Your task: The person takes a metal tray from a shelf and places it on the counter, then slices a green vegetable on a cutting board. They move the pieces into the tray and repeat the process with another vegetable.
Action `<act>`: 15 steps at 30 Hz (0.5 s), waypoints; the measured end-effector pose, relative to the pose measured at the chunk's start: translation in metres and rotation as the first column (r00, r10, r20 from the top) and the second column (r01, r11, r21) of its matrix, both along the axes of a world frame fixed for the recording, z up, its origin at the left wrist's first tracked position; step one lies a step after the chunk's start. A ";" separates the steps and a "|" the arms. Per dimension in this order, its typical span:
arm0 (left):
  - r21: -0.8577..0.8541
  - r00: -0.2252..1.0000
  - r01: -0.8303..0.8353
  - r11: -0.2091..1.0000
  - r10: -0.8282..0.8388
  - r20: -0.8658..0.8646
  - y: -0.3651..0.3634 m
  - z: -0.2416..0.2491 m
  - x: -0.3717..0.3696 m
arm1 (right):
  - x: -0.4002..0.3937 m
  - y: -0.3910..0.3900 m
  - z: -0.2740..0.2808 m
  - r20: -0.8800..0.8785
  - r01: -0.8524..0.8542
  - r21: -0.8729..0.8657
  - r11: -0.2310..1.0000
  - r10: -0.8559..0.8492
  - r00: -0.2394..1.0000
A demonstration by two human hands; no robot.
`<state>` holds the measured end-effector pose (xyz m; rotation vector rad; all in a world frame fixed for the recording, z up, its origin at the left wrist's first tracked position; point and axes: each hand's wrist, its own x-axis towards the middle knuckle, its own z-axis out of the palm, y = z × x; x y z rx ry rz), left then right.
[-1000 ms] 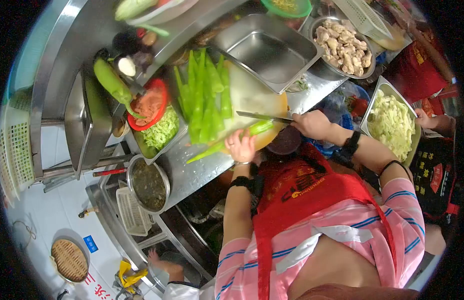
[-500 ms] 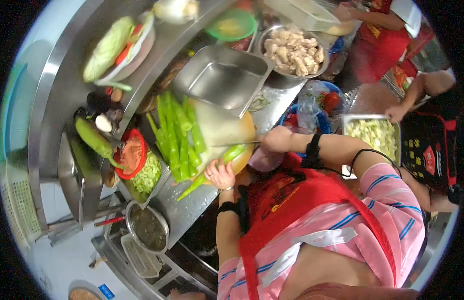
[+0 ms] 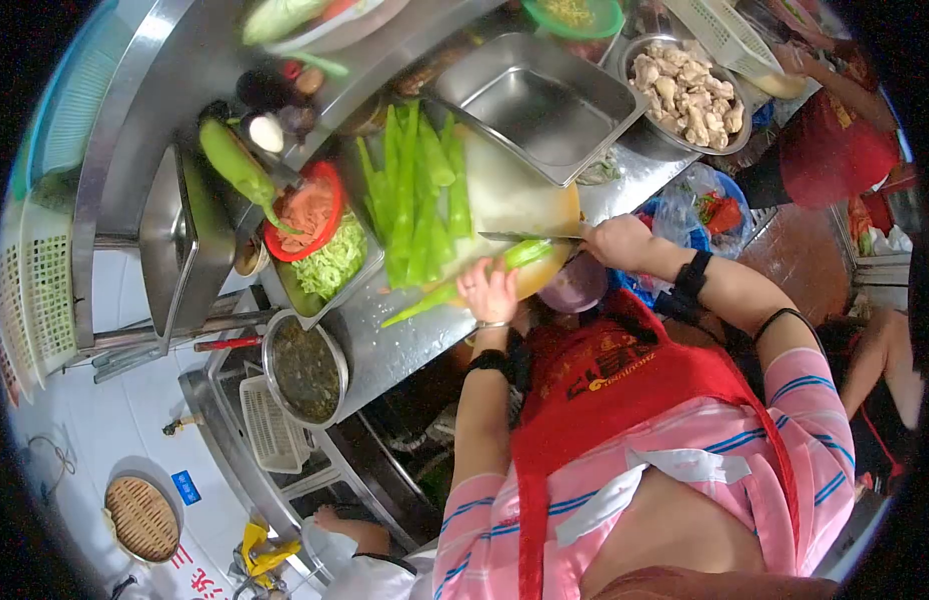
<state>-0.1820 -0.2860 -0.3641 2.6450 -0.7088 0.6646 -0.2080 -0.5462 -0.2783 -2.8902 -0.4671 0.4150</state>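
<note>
My left hand (image 3: 488, 290) is closed on a long green pepper (image 3: 528, 254) at the near edge of the round cutting board (image 3: 505, 190). In my right hand (image 3: 620, 243) is the handle of a knife (image 3: 530, 238), its blade lying across the board beside the pepper. Several long green peppers (image 3: 415, 200) are piled on the left part of the board. An empty steel tray (image 3: 545, 95) stands just beyond the board.
A steel bowl of meat pieces (image 3: 688, 97) is at the back right. A red bowl (image 3: 335, 215) and shredded greens (image 3: 330, 265) sit left of the board. Below them is a pot of dark liquid (image 3: 305, 367). Another person (image 3: 835, 140) stands at the upper right.
The view has shifted, so the counter appears further right and higher. The person with the tray of chopped vegetables at the right is out of view or mostly hidden. Both hands keep their holds.
</note>
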 end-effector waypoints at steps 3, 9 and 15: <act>-0.034 0.999 0.001 0.999 0.000 0.046 -0.003 0.001 0.002 | 0.001 -0.003 0.020 0.008 0.003 0.016 1.000 -0.003 1.000; -0.011 0.998 -0.063 0.998 0.063 0.019 -0.007 0.003 0.001 | 0.008 0.004 -0.002 0.055 -0.020 0.048 0.999 0.017 0.998; -0.023 0.994 -0.106 0.994 0.106 0.019 -0.006 0.003 -0.001 | 0.008 -0.001 0.027 0.033 -0.006 0.065 0.998 0.003 0.999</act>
